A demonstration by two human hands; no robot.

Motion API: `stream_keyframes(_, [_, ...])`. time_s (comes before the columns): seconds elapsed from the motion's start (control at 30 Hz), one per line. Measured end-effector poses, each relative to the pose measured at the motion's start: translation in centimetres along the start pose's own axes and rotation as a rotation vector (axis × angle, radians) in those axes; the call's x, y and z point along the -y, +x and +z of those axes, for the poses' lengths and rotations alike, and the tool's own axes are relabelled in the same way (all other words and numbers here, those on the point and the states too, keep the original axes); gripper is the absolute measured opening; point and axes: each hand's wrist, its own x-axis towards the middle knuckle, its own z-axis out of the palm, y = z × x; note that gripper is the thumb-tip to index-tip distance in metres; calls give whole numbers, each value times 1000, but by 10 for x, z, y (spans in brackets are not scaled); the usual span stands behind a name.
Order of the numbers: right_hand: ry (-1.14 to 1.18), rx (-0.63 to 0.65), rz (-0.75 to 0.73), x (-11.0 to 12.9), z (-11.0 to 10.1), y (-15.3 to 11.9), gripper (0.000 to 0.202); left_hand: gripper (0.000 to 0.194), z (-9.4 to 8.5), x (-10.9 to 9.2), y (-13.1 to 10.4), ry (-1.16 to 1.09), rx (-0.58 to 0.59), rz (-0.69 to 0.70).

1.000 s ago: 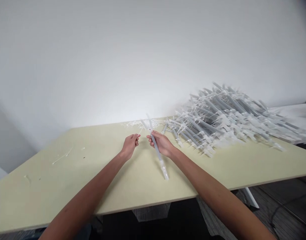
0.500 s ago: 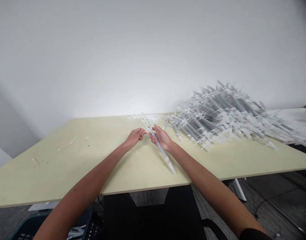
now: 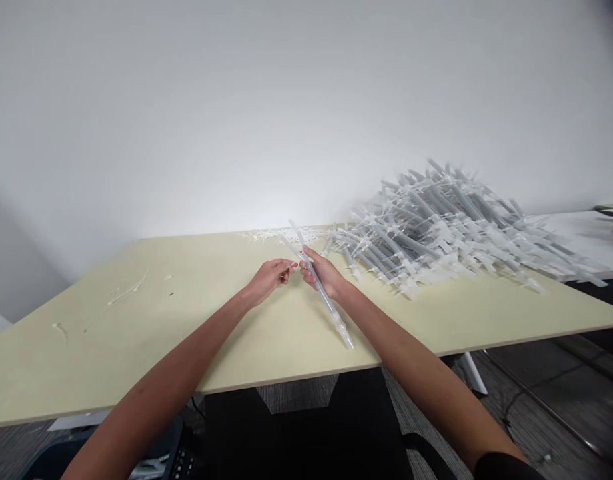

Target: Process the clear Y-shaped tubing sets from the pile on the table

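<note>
The long tube slants above the bench, its thick end nearest the body; a firm but unsqueezing hold near the fork would best steady it for small fingertip work. The right hand has its fingers clamped around the tube, palm turned inward. Just beside it, the left hand reaches in with bent wrist, fingers bunched together (whether they pinch anything, I cannot tell). Beyond lie the tube pile and white strips.
</note>
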Motion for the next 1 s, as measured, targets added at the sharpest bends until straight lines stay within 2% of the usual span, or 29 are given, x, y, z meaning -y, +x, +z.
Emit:
stream_keyframes(0.17, [-242, -75, -203, -1, -4, -1, 29, 37, 1, 0, -1, -75, 55, -14])
stream_keyframes(0.3, [-347, -106, -294, -4, -6, 2, 31, 34, 0, 1, -1, -67, 66, -24])
stream_keyframes(1.0, [-470, -94, -357, -11, -4, 3, 29, 27, 4, -1, -3, -12, 24, -34])
